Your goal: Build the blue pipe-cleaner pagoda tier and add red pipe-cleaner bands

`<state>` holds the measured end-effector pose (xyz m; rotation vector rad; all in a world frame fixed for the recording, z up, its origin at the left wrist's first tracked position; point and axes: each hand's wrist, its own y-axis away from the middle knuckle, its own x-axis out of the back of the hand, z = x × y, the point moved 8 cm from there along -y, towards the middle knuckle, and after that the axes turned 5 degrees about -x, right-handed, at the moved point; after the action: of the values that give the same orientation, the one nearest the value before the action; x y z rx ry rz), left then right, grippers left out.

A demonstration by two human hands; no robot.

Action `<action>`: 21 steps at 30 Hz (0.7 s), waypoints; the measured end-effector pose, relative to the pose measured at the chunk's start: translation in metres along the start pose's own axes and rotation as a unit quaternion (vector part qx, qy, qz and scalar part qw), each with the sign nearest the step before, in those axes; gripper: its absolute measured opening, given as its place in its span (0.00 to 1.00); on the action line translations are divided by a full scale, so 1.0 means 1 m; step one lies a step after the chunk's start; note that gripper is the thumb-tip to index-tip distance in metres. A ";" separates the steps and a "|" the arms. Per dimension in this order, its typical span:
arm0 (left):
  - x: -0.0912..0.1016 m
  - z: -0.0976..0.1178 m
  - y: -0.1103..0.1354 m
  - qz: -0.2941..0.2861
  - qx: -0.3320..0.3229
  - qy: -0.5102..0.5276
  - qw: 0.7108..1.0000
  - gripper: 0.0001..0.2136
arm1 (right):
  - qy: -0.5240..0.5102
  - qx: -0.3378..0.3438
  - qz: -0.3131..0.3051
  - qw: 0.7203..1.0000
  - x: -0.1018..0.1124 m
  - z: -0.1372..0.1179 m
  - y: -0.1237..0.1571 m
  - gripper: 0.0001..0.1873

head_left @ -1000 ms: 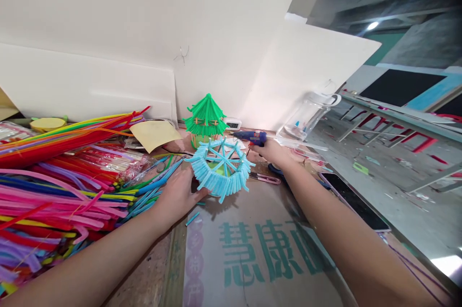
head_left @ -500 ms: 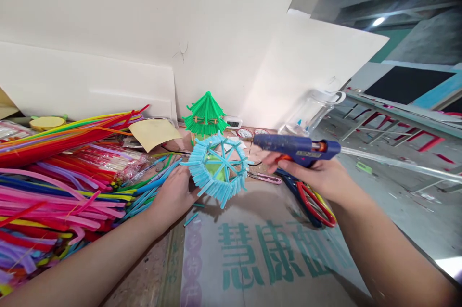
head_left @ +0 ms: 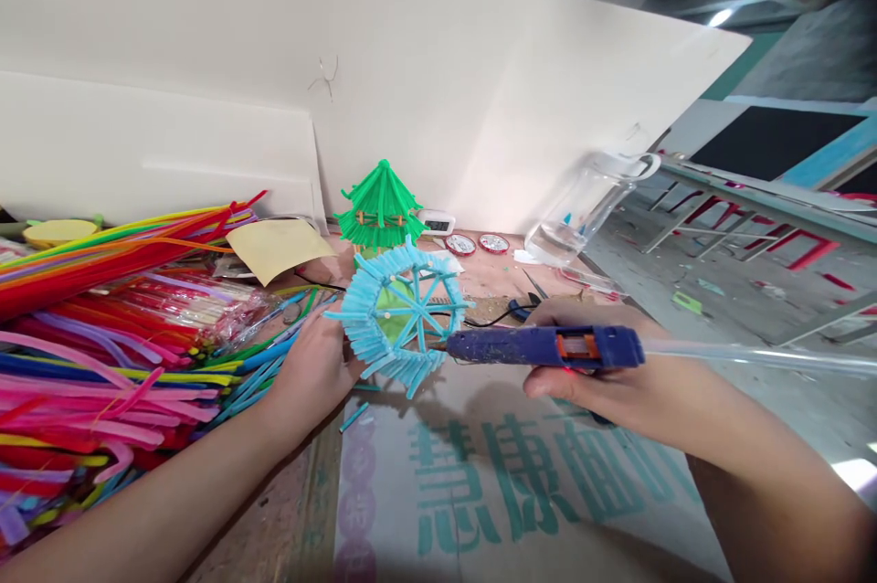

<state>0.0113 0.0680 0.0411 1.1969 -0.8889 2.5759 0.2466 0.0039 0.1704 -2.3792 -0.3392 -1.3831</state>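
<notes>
Ring (head_left: 417, 309) of light-blue fuzzy stems, polygonal, fringed along its outside and spoked like a wheel; held tilted above the worn brown tabletop (head_left: 267, 524) by the left hand (head_left: 321, 359), which is closed on its left edge, fingers partly hidden. Navy-blue glue gun (head_left: 524, 346), gripped by the right hand (head_left: 617, 391), which is closed round its handle; its nozzle is held at the ring's lower right edge, though whether contact is made cannot be told. Clear rod-shaped glue stick (head_left: 740, 353), seated in the gun's rear. Cone-roofed model (head_left: 382, 210) of bright-green fuzzy stems, set behind the ring. Brown cardboard sheet (head_left: 507, 533), printed with green characters, laid flat in front. Multicoloured fuzzy stems (head_left: 89, 373), heaped at left. Cream paper sheet (head_left: 278, 249), placed beside the heap. Two red-rimmed round discs (head_left: 460, 244), laid near the model. Clear plastic jug (head_left: 579, 213), stood at right.
</notes>
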 end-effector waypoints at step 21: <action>0.003 0.006 -0.002 -0.014 -0.010 -0.043 0.999 0.05 | 0.102 0.021 0.030 0.994 -0.005 -0.009 0.005 0.21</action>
<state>0.0138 0.0659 0.0474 1.3133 -0.9050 2.5047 0.2390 -0.0047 0.1692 -2.1726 -0.2372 -1.5591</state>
